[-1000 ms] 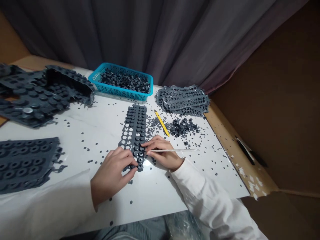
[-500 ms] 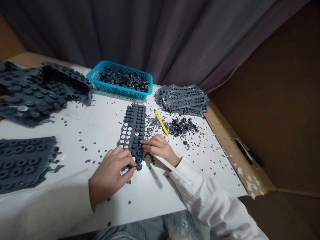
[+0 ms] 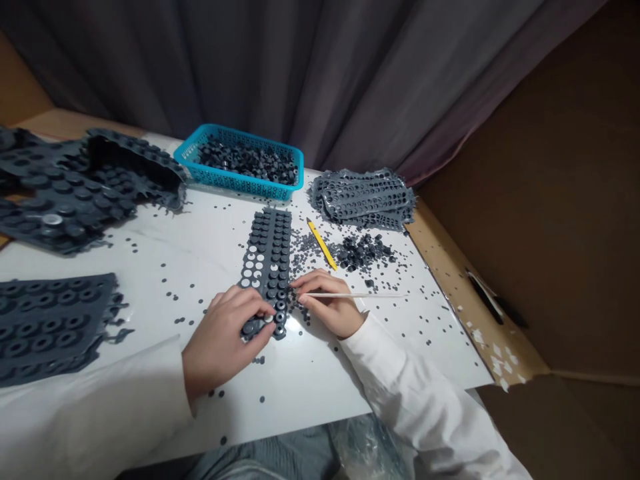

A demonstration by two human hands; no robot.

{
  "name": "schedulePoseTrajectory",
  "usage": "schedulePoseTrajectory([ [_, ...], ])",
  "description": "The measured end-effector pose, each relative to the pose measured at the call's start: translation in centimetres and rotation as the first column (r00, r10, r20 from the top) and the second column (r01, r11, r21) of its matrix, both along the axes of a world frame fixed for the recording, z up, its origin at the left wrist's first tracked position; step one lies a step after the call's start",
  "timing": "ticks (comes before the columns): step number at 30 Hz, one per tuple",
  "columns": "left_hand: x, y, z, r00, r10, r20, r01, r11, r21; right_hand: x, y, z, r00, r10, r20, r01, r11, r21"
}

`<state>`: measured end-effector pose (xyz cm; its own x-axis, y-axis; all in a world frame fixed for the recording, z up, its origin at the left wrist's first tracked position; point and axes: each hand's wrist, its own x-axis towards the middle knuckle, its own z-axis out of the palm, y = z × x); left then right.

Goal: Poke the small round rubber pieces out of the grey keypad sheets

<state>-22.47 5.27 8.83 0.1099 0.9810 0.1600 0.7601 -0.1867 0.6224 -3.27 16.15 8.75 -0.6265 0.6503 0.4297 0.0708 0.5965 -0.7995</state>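
A narrow dark grey rubber sheet (image 3: 270, 243) with rows of round knobs lies lengthwise before me, some of its knobs topped with white discs. My left hand (image 3: 233, 333) is closed at its near end, thumb and fingers pinching the sheet's knobs; the palm hides part of the left edge. Just off the right edge, my right hand (image 3: 330, 303) is closed around a thin white stick (image 3: 370, 295), which points out to the right. Small dark discs lie scattered under and around both hands.
A blue basket (image 3: 240, 187) full of small dark rubber pieces stands at the back. Right of the sheet are a yellow pen-like tool (image 3: 321, 243), a heap of dark bits (image 3: 365, 252) and stacked perforated sheets (image 3: 363, 197). More knobbed sheets (image 3: 55, 320) lie left.
My right hand has moved slightly right, off the sheet's edge, and the stick has swung from slanting toward me to lying nearly level. My left hand stays at the sheet's near end.
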Motion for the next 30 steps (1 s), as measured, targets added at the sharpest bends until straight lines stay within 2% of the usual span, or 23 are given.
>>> schedulePoseTrajectory([
  [6, 0.2, 1.6, 0.3, 0.998, 0.048, -0.041, -0.048, 0.999, 0.020, -0.2, -0.1, -0.5, 0.995, 0.088, 0.049, -0.083, 0.993, -0.083],
  [13, 0.3, 3.2, 0.3, 0.994, 0.080, -0.070, -0.079, 0.997, 0.015, -0.2, 0.0, -1.0, 0.993, 0.106, 0.060, -0.103, 0.993, -0.061],
  [30, 0.4, 3.4, 0.0, 0.993, 0.073, -0.094, -0.069, 0.997, 0.047, -0.1, 0.1, -1.0, 0.991, 0.113, 0.074, -0.111, 0.993, -0.040],
])
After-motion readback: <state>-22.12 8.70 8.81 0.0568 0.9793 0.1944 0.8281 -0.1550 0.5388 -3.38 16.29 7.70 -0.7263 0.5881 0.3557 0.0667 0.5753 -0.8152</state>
